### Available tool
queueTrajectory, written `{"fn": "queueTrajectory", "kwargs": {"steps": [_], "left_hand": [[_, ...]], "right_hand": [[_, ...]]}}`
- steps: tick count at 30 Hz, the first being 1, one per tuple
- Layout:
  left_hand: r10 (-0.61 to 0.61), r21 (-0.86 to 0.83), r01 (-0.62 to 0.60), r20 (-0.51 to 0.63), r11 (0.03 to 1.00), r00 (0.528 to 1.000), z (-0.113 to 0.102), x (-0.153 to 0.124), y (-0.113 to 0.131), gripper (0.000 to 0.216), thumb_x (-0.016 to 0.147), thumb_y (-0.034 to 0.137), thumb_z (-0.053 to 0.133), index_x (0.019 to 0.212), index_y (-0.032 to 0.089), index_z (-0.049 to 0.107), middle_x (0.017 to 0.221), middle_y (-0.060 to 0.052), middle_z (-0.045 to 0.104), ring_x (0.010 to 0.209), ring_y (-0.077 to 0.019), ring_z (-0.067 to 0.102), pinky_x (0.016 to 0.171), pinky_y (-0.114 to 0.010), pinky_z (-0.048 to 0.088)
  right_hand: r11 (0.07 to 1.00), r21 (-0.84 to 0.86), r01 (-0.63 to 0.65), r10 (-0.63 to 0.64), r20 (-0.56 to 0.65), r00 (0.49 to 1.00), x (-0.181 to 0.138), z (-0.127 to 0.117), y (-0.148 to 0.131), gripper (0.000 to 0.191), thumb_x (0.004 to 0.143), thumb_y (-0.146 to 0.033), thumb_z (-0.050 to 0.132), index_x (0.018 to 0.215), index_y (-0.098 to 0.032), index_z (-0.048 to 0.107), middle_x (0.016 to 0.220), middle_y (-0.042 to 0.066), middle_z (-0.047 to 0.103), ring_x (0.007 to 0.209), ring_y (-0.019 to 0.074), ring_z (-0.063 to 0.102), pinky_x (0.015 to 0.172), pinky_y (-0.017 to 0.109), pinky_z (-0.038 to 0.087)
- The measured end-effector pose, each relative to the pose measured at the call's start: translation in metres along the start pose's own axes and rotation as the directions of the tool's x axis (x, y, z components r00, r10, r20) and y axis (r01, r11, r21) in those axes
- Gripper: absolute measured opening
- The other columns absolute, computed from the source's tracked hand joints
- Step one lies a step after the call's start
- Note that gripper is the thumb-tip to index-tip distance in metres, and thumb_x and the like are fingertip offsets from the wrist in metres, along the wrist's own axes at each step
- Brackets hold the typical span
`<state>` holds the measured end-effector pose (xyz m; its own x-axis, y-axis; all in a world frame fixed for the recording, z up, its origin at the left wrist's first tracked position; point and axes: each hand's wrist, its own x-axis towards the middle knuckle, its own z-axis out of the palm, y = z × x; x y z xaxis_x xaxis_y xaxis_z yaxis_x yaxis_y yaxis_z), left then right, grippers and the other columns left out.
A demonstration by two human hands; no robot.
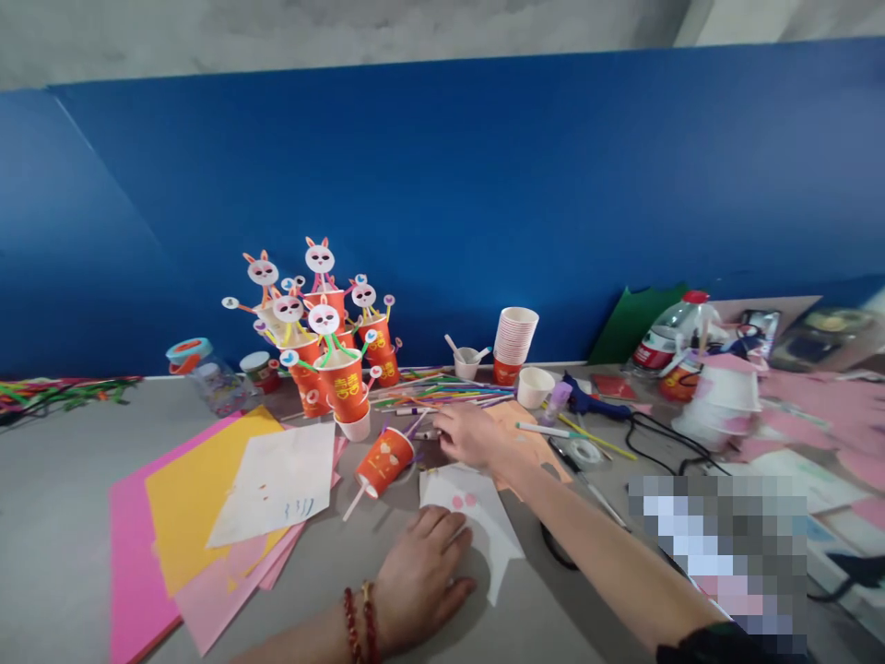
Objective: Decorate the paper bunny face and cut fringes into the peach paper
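Observation:
My left hand (421, 576) lies flat, fingers spread, on a white paper cut-out (484, 516) with two pink dots, near the table's front edge. My right hand (470, 435) reaches forward to a scatter of coloured sticks and pens (442, 387); its fingers curl down onto a small object that I cannot make out. A red paper cup (383, 459) lies on its side just left of that hand, with a stick poking out of it. Behind it stands a group of red cups topped with rabbit faces (324, 341).
Pink, yellow and white paper sheets (207, 516) lie at the left. A stack of paper cups (515, 341), a white cup (535, 387), a blue glue gun (587, 398) with a black cable, a tape roll (584, 452), a plastic bottle (670, 337) and white bowls (719, 401) crowd the right. A blue wall (484, 203) backs the table.

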<state>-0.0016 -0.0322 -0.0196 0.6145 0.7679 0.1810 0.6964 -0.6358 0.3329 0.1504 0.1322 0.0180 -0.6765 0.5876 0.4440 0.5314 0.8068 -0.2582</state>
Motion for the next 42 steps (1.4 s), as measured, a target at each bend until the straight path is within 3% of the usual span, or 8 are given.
{"fn": "queueTrajectory", "kwargs": {"steps": [4, 10, 12, 16, 21, 24, 31, 42], "left_hand": [[-0.001, -0.009, 0.0, -0.016, 1.0, 1.0, 0.005, -0.001, -0.002, 0.048, 0.088, 0.035, 0.063, 0.131, 0.019, 0.051, 0.136, -0.011, 0.055, 0.122, -0.0303, 0.049, 0.106, -0.048, 0.041], [-0.038, -0.182, 0.011, -0.145, 0.983, 0.989, -0.001, -0.003, -0.006, 0.043, 0.09, 0.033, 0.06, 0.13, 0.021, 0.054, 0.141, -0.012, 0.052, 0.128, -0.0308, 0.047, 0.108, -0.051, 0.04], [-0.107, -0.403, 0.013, -0.21, 0.915, 0.972, -0.008, -0.004, -0.006, 0.035, 0.096, 0.035, 0.05, 0.128, 0.022, 0.057, 0.137, -0.012, 0.055, 0.126, -0.0277, 0.051, 0.106, -0.047, 0.043], [-0.306, -0.894, 0.084, -0.061, 0.441, 0.95, -0.013, -0.001, -0.006, 0.039, 0.1, 0.047, 0.04, 0.116, 0.02, 0.063, 0.109, -0.01, 0.068, 0.095, -0.0213, 0.066, 0.083, -0.034, 0.055], [-0.179, -0.956, 0.294, 0.29, -0.009, 0.94, -0.01, -0.002, -0.002, 0.04, 0.092, 0.053, 0.055, 0.112, 0.018, 0.059, 0.077, -0.002, 0.063, 0.064, -0.0141, 0.063, 0.055, -0.023, 0.049], [-0.193, -0.94, 0.316, 0.288, 0.132, 0.938, -0.015, -0.003, 0.002, 0.038, 0.09, 0.051, 0.059, 0.109, 0.018, 0.059, 0.076, 0.001, 0.057, 0.057, -0.009, 0.053, 0.052, -0.019, 0.044], [-0.165, -0.776, 0.225, 0.157, 0.589, 0.974, -0.023, -0.002, 0.021, 0.02, 0.094, 0.031, 0.051, 0.103, 0.018, 0.063, 0.085, -0.002, 0.063, 0.071, -0.013, 0.055, 0.064, -0.021, 0.045], [-0.239, -0.074, 0.23, -0.158, 0.97, 0.958, -0.011, 0.035, -0.019, 0.032, 0.083, 0.038, 0.07, 0.107, 0.019, 0.062, 0.108, -0.009, 0.062, 0.105, -0.0275, 0.056, 0.093, -0.042, 0.046]], "right_hand": [[0.993, 0.069, -0.091, 0.102, -0.18, 0.978, 0.006, -0.029, 0.003, 0.013, 0.089, -0.024, 0.052, 0.092, -0.021, 0.065, 0.092, 0.008, 0.068, 0.089, 0.0226, 0.063, 0.082, 0.033, 0.051], [0.922, 0.332, -0.198, 0.358, -0.54, 0.762, -0.029, -0.054, -0.013, 0.015, 0.093, -0.03, 0.047, 0.102, -0.022, 0.056, 0.086, 0.005, 0.066, 0.069, 0.0179, 0.063, 0.066, 0.031, 0.054], [0.971, 0.209, -0.112, 0.191, -0.41, 0.892, -0.054, -0.054, -0.028, 0.012, 0.09, -0.029, 0.054, 0.098, -0.026, 0.063, 0.089, 0.006, 0.071, 0.078, 0.0217, 0.067, 0.075, 0.036, 0.054], [0.984, 0.074, 0.162, -0.164, 0.022, 0.986, -0.093, -0.042, -0.064, 0.019, 0.091, -0.023, 0.057, 0.1, -0.033, 0.07, 0.096, 0.006, 0.076, 0.083, 0.0229, 0.068, 0.08, 0.038, 0.055], [0.96, 0.218, 0.174, -0.163, -0.065, 0.984, -0.114, -0.028, -0.086, 0.021, 0.088, -0.017, 0.053, 0.099, -0.028, 0.067, 0.093, 0.005, 0.073, 0.084, 0.0223, 0.064, 0.08, 0.04, 0.054], [0.833, 0.547, -0.077, 0.195, -0.161, 0.967, -0.126, -0.022, -0.086, 0.007, 0.088, -0.024, 0.056, 0.092, -0.024, 0.061, 0.082, 0.004, 0.066, 0.072, 0.0185, 0.061, 0.066, 0.033, 0.053], [0.017, 0.889, -0.458, 0.617, 0.351, 0.705, -0.142, 0.003, -0.091, 0.046, 0.077, -0.061, 0.069, 0.076, -0.023, 0.044, 0.05, -0.009, 0.047, 0.037, 0.0063, 0.039, 0.037, 0.017, 0.035], [0.177, 0.873, -0.455, 0.667, 0.234, 0.707, -0.151, -0.016, -0.076, 0.047, 0.079, -0.063, 0.067, 0.074, -0.017, 0.061, 0.055, 0.0, 0.061, 0.045, 0.0095, 0.052, 0.043, 0.019, 0.041]]}}
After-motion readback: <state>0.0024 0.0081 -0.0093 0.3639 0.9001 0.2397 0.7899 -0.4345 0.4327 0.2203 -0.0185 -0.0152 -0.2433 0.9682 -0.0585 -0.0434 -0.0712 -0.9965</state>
